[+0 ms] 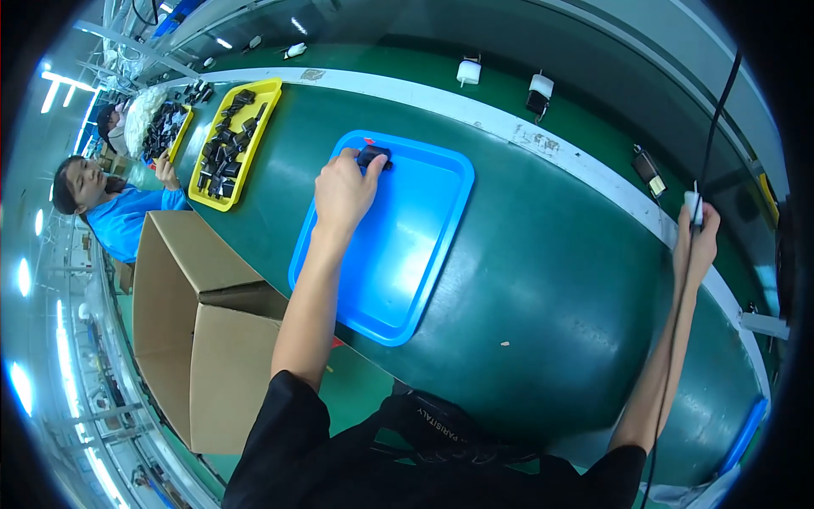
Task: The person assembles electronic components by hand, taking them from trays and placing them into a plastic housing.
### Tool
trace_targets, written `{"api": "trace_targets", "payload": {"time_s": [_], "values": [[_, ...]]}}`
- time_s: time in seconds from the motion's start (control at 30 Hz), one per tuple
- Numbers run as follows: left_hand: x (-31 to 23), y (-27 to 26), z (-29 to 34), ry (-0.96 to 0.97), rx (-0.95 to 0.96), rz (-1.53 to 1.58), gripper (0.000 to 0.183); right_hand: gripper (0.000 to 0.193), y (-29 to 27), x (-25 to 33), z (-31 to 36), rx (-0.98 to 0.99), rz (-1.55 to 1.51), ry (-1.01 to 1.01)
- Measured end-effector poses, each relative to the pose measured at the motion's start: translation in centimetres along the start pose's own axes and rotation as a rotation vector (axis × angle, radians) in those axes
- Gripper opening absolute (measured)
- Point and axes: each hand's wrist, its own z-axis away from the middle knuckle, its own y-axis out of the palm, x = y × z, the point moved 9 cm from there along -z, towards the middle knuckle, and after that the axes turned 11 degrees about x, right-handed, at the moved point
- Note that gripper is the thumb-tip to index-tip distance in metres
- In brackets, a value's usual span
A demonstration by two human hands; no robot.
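My left hand (342,188) reaches into a blue tray (407,254) on the green belt and is closed on a small black part (374,155) at the tray's far corner. Apart from that part, the tray holds nothing I can see. My right hand (697,242) is far to the right, at the belt's white edge strip, gripping a small white plug (694,206) on a black cable (716,119) that runs up out of view.
A yellow tray (264,97) full of black parts lies further along the belt, with another behind it. An open cardboard box (199,322) stands at my left. A person in blue sits beyond it. White and black chargers (468,71) hang along the far rail.
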Motion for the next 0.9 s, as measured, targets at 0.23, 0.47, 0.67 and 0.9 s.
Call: {"api": "trace_targets", "payload": {"time_s": [0.23, 0.47, 0.67, 0.9], "values": [[-0.3, -0.9, 3.3, 0.135, -0.101, 0.614, 0.029, 0.03, 1.2, 0.2, 16.9, 0.582, -0.702, 0.271], [-7.2, 1.3, 9.7, 0.262, 0.23, 1.431, 0.04, 0.031, 2.6, 5.5, 33.1, 0.659, -1.809, 0.992], [-15.3, 6.2, 15.2, 0.34, 0.97, 2.21, 0.046, 0.037, 0.4, 13.2, 26.7, 0.727, -1.013, -0.081], [-17.0, 7.4, 17.9, 0.251, 0.978, 2.391, 0.044, 0.034, -5.3, 15.4, 18.9, 0.403, -0.677, -0.37]]}}
